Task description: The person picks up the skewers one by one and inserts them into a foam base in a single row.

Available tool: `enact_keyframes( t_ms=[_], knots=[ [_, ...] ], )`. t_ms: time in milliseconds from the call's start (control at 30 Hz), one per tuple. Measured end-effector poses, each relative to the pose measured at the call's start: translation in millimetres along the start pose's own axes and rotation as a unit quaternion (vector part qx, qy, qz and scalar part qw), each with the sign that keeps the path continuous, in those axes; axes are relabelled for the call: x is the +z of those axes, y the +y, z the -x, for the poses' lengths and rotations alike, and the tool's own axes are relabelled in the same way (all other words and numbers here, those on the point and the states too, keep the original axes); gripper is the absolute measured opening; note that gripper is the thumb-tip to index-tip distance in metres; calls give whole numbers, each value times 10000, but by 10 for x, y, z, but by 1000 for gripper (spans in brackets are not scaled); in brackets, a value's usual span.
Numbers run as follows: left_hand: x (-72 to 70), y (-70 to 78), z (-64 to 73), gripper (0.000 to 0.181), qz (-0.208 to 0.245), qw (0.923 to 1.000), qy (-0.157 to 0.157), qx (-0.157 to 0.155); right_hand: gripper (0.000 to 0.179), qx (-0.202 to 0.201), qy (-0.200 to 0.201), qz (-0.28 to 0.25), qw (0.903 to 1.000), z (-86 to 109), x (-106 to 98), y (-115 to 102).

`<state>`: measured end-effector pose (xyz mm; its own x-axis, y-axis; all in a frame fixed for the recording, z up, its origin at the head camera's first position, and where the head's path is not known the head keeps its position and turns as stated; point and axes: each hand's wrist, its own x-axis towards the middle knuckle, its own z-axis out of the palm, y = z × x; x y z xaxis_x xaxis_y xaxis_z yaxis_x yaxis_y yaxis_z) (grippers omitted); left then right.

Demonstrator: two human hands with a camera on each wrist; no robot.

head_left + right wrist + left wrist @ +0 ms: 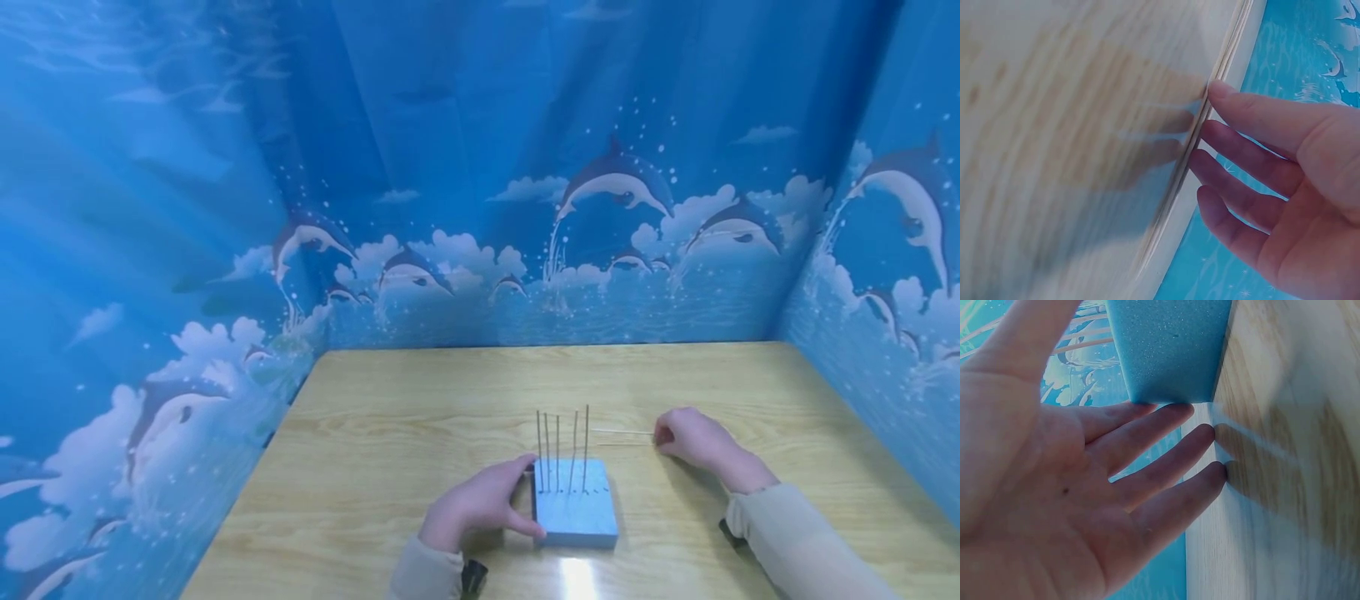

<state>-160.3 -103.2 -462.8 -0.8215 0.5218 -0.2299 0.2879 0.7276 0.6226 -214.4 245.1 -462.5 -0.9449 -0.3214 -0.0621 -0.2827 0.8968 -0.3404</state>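
Observation:
A light blue foam block [577, 518] lies on the table, several thin dark sticks [557, 454] standing upright in its top. My left hand [480, 504] holds the block at its left side, thumb at the near corner and fingers at the far one. In the left wrist view two fingertips [1179, 411] touch the end of the block [1172, 350]. To the right of the block, my right hand [693, 437] pinches a thin pale stick [622, 432] low over the table. More thin sticks [1169, 200] run under its fingertips in the right wrist view.
The wood-grain table [405, 400] is bordered at the back and sides by a blue dolphin-print curtain [465, 167]. Small holes [597, 492] show in the block's top. A bright reflection falls on the table in front of the block.

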Motion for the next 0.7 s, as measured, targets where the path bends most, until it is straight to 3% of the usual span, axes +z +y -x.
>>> enact_keyframes(
  t_ms=[367,700],
  knots=[
    [4,21,20,116,5,10000,0,33,13,-61,110,55,9999,30,50,20],
    [13,-3,11,116,18,10000,-9,15,10,-204,139,-142,9996,100,-24,-19]
  ],
)
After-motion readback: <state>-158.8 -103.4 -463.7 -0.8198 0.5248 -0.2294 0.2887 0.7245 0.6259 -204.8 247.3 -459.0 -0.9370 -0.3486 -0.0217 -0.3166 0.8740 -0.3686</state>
